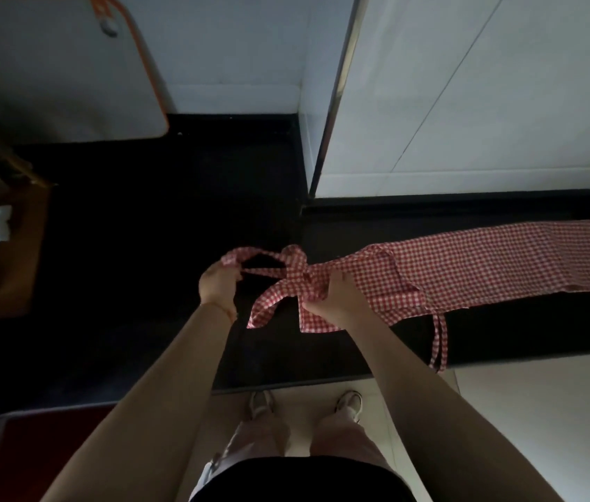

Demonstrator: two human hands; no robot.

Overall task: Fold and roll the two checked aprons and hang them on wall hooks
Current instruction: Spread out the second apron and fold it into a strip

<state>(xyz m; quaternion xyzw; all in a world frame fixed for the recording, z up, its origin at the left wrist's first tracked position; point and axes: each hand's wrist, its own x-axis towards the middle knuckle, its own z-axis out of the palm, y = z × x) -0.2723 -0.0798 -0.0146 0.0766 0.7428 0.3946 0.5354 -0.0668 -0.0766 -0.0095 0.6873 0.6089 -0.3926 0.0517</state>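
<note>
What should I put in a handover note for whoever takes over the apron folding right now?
Left hand: pinches the looped neck strap of the red-and-white checked cloth apron.
Right hand: grips the apron's bib end.
The apron lies folded into a long narrow strip along the black stone counter; one thin checked tie strap dangles over the front edge.
Done: lengthwise fold.
Left: tuck the straps, roll it up, hang it. No second apron or wall hooks in view.

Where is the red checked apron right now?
In the head view, the red checked apron lies folded long on the dark counter, right of centre; the left hand and right hand grip its near end.
</note>
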